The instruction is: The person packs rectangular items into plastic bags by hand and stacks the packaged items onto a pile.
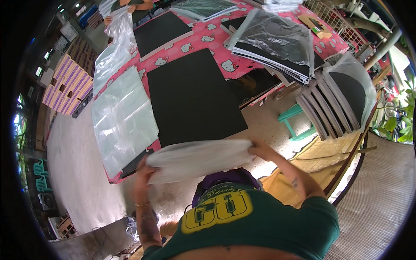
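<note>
A see-through plastic bag (201, 161), blurred by motion, is stretched between my hands in front of my body. My left hand (146, 170) grips its left end, and my right hand (261, 150) pinches its right end. Just beyond the bag a large flat black board (193, 97) lies on the pink patterned table (209, 38). To its left sits a pile of see-through plastic bags (123, 115), some hanging toward the table's edge. Part of a dark sheet (136, 164) shows under that pile, near my left hand.
Bagged black boards (277, 41) are stacked at the table's right, with more leaning bundles (331, 106) beside a green stool (297, 123). Another black board (162, 32) lies farther back. A person (134, 6) handles plastic at the far left; stacked cartons (71, 78) stand there too.
</note>
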Demonstrator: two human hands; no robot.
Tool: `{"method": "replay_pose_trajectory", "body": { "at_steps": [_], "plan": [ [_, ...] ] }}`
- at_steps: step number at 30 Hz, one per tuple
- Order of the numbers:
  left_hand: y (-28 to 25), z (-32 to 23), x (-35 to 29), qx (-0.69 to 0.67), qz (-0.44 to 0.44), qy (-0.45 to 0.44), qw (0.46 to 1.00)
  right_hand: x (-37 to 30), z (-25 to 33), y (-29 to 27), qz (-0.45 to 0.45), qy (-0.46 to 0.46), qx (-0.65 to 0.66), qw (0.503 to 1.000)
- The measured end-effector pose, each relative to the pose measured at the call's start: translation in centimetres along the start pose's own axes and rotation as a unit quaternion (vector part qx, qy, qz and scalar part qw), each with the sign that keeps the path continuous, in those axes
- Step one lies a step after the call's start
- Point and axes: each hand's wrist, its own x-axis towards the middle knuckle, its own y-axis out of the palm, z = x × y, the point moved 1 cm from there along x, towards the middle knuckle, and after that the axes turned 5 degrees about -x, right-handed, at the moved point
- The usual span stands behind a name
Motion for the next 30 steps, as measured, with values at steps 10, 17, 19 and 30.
{"method": "replay_pose_trajectory", "body": {
  "at_steps": [10, 17, 19, 30],
  "plan": [
    [3.4, 8.8, 2.2, 0.451, -0.239, 0.067, 0.857, 4.7, -2.1, 3.1, -0.374, -0.204, -0.216, 0.878],
    [1.3, -3.4, -3.0, -0.045, -0.042, 0.168, 0.984, -1.2, 7.7, -2.2, -0.009, -0.179, 0.087, 0.980],
    [1.9, -8.5, -3.1, -0.250, -0.070, 0.277, 0.925, -1.4, 11.0, -2.8, 0.001, -0.342, 0.249, 0.906],
    [-5.9, -16.2, 24.4, -0.397, 0.031, 0.234, 0.887, 18.0, 25.5, -1.0, 0.052, -0.324, 0.458, 0.826]
  ]
}}
